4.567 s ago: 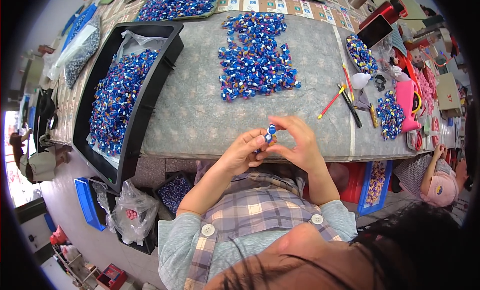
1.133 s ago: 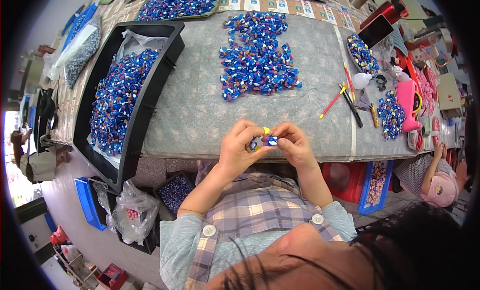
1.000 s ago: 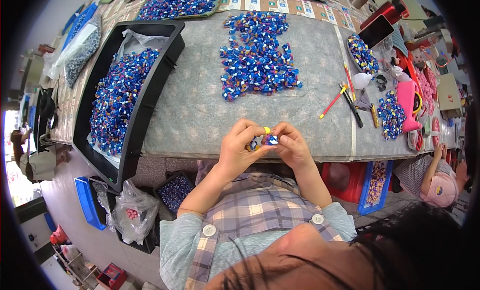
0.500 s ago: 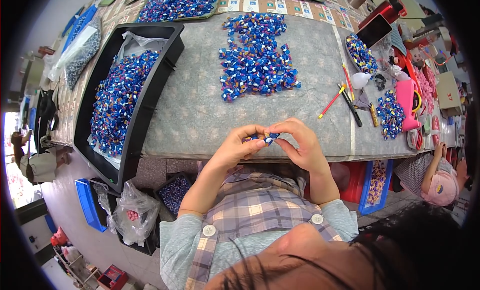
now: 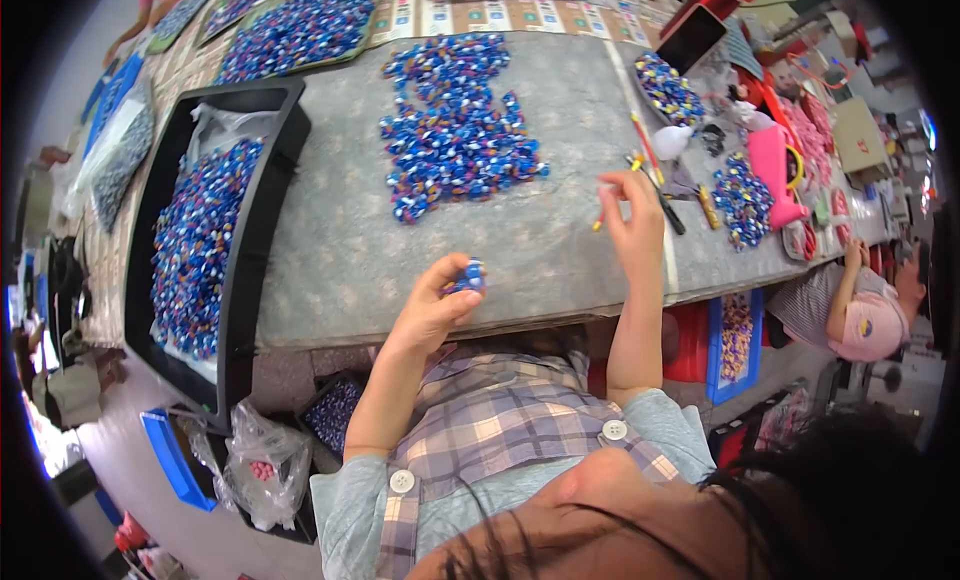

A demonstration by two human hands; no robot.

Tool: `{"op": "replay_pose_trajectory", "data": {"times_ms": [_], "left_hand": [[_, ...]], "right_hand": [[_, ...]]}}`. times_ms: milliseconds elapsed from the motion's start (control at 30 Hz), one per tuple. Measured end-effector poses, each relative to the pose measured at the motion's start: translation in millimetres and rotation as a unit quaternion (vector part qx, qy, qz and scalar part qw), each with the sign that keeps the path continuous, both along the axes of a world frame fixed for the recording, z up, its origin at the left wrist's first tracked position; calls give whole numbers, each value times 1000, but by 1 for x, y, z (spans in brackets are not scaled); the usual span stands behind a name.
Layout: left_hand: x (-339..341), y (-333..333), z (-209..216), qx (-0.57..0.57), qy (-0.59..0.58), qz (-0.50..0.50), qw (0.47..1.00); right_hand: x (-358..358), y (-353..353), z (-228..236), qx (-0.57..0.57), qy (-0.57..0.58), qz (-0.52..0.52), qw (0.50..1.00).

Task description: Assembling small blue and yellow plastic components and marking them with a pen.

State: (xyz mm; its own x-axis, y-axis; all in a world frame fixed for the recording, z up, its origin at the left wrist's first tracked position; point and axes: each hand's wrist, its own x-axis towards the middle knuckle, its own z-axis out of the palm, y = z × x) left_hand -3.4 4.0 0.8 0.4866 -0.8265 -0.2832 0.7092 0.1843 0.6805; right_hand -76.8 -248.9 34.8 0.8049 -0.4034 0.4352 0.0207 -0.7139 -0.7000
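Note:
My left hand point(image 5: 435, 305) is raised above the table's front edge, its fingers closed round a few small glossy blue pieces point(image 5: 472, 274) with touches of white; their exact kind I cannot make out. My right hand point(image 5: 635, 220) hovers over the table to the right, thumb and fingers slightly apart, with nothing visible between them. Under it lies a red stick with yellow ends, mostly hidden by the hand. A black pen point(image 5: 675, 218) and another red-and-yellow stick point(image 5: 645, 138) lie close by. Beyond my hands spreads a pile of similar blue pieces point(image 5: 460, 145).
On the left stands a black tray point(image 5: 285, 145) full of blue pieces. At right are a small blue heap point(image 5: 742, 200), a white bulb point(image 5: 672, 142), a pink tool point(image 5: 770, 170) and a dark-screened device point(image 5: 692, 42). Another person point(image 5: 835, 310) sits at the far right.
My hands were together on the pieces; now they are apart. The right hand has moved right and forward to the sticks; the left keeps its pieces. The whole view has shifted slightly.

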Motion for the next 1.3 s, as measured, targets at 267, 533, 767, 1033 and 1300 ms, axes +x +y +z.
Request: {"op": "replay_pose_trajectory", "data": {"times_ms": [267,533,767,1033,1300], "left_hand": [[1,-11,-1,-33,21,42,998],[3,-6,1,-42,36,103,993],[-1,-11,8,-41,29,91,995],[-4,-16,13,-12,-7,99,995],[-6,-15,11,8,-30,88,996]], "right_hand": [[-7,-46,-36,-171,208,-137,953],[-44,-136,59,130,-121,-93,980],[-29,-311,28,-144,178,-334,914],[-33,-427,-40,-124,198,-261,937],[-11,-97,88,45,-80,-103,990]]}}
